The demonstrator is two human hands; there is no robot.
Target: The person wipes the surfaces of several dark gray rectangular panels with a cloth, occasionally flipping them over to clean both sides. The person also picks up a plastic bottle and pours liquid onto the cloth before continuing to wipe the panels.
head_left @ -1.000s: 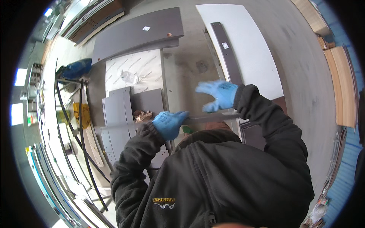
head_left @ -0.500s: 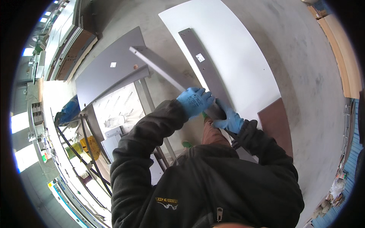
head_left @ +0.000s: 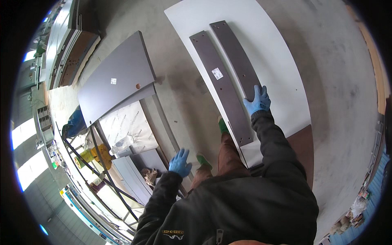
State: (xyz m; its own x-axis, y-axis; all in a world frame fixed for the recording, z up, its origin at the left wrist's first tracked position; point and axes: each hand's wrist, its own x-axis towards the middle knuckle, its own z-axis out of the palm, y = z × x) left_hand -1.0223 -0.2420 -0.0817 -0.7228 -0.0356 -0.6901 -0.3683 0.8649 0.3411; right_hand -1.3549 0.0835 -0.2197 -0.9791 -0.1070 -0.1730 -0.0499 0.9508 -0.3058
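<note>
Two narrow dark grey boards with drilled holes lie side by side, slightly apart, on a large white panel [head_left: 281, 81]. My right hand [head_left: 259, 101], in a blue glove, spans the near end of the right-hand board [head_left: 235, 57], thumb at one edge and fingers at the other. The left-hand board [head_left: 228, 104] carries a white label and reaches closer to me. My left hand [head_left: 180, 163], also gloved in blue, is held out over the left side with its fingers spread and nothing in it. Nearest to it is a grey rail [head_left: 165, 122].
A wide grey panel [head_left: 118, 73] with a round hole rests on the left, by a wrapped sheet [head_left: 132, 122]. Stacked panels [head_left: 65, 49] stand at the far left. A black metal frame [head_left: 108, 173] is at lower left, a brown panel [head_left: 303, 151] at right.
The grey board that both hands held tilted now lies flat on the white panel, right of the labelled board. My left hand has let go and moved left; my right hand has reached forward.
</note>
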